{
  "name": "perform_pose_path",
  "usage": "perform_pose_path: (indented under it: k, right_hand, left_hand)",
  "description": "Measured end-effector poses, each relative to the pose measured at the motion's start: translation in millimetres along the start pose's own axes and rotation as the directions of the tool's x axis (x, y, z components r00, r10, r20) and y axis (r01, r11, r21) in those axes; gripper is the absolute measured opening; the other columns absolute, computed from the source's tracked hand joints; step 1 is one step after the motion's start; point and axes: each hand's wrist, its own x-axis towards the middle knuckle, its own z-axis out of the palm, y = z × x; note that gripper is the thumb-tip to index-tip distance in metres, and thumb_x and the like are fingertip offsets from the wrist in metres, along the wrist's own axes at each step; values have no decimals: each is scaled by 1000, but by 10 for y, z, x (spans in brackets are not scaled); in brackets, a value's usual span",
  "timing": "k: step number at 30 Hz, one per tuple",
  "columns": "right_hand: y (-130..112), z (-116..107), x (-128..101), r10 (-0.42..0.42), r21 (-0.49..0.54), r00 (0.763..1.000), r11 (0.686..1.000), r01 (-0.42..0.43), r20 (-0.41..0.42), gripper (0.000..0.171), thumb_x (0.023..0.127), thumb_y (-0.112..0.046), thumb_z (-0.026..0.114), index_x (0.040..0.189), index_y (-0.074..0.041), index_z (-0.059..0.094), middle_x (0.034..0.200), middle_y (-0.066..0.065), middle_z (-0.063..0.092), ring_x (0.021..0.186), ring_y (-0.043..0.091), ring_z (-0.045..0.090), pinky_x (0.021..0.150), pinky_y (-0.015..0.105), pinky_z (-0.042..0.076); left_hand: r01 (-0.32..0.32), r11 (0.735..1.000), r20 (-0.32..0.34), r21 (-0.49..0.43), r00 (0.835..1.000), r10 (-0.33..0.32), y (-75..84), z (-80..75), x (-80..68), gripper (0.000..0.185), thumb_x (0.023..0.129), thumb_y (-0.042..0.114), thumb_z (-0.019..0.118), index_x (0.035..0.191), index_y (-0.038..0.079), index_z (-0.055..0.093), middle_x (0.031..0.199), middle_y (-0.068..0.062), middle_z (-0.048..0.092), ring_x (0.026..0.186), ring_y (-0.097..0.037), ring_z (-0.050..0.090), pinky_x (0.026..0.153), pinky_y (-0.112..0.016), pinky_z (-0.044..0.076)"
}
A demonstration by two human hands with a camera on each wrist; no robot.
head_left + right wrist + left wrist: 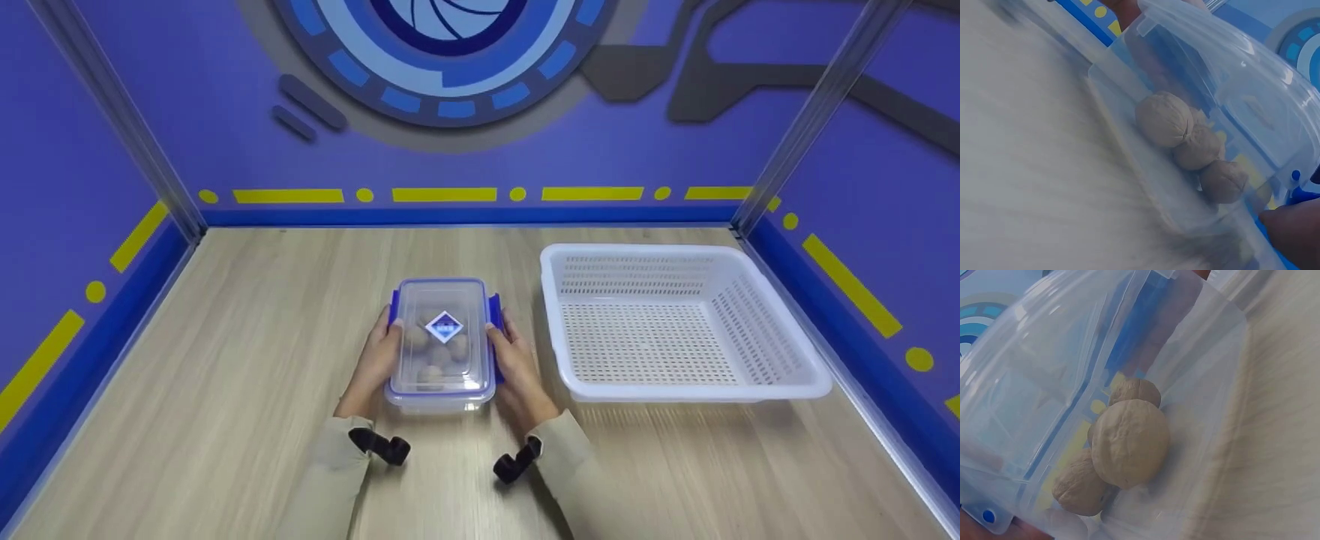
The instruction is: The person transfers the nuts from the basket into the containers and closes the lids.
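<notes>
A clear lidded food container (442, 375) with a blue seal and a diamond label is held between both hands, over the middle of the table. Several walnuts (1130, 444) lie inside it, seen through its wall in both wrist views. My left hand (376, 360) grips the left side, thumb at the lid's edge. On the opposite side my right hand (516, 364) grips it the same way. Blue side latches (495, 307) stick out at left and right, beside the fingers. The fingers under the container are mostly hidden.
A white plastic basket (645, 345) with slotted walls stands right of the container, close to the right hand. The wooden table (225, 390) is bounded by blue panels (465, 169) at the back and sides. Small black wrist cameras (517, 459) sit at both cuffs.
</notes>
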Motion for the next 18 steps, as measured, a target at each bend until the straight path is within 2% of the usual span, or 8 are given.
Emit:
perform_pose_path:
  k: [3, 6, 10, 12, 16, 18]
  right_hand:
    - [-26, 35, -5, 17, -58, 1000, 998, -17, 1, 65, 99, -14, 44, 155, -9, 12, 161, 15, 14, 147, 33, 20, 118, 44, 26]
    - [-52, 73, -5, 2, -187, 1000, 982, -4, -11, 61, 100, -15, 40, 154, -8, 13, 161, 15, 11, 148, 32, 13, 121, 43, 18]
    - [-77, 119, 3, -55, -367, 998, 929, 47, -12, 59, 99, -15, 36, 153, -1, 14, 161, 18, 9, 149, 32, 6, 123, 44, 6]
    - [-79, 132, 8, -90, -436, 996, 897, 80, -3, 59, 99, -14, 35, 152, 2, 14, 160, 21, 10, 149, 34, 7, 123, 46, 5]
    - [-64, 139, 11, -119, -479, 993, 872, 106, 4, 59, 100, -15, 36, 152, 2, 13, 159, 22, 11, 148, 35, 9, 123, 45, 7]
    - [-60, 136, 4, -110, -473, 994, 875, 98, 3, 61, 100, -16, 39, 152, 1, 12, 160, 21, 10, 148, 35, 9, 123, 45, 6]
  left_hand:
    - [-3, 1000, -1, -1, 1000, 3, 4, 1, -5, 56, 103, 18, 28, 152, -3, 10, 158, -25, 13, 147, -39, 11, 122, -49, 9]
    - [5, 1000, -1, -17, 1000, -5, 6, 4, -6, 56, 104, 19, 28, 152, -2, 9, 159, -24, 13, 147, -38, 11, 122, -49, 9]
    - [20, 999, -4, -40, 1000, -20, 0, 9, 3, 56, 104, 20, 28, 153, -1, 8, 159, -22, 11, 148, -37, 9, 122, -48, 8]
    - [10, 998, -9, -55, 1000, -11, -5, 13, 6, 56, 104, 19, 28, 153, -1, 9, 159, -23, 12, 148, -38, 10, 122, -49, 8]
    - [-24, 996, -9, -88, 1000, 23, -5, 26, 5, 55, 103, 16, 29, 152, -3, 10, 158, -24, 14, 148, -38, 11, 122, -49, 9]
    - [-38, 994, -5, -100, 999, 37, -3, 32, 5, 55, 103, 15, 29, 152, -4, 11, 158, -25, 15, 147, -38, 11, 122, -49, 9]
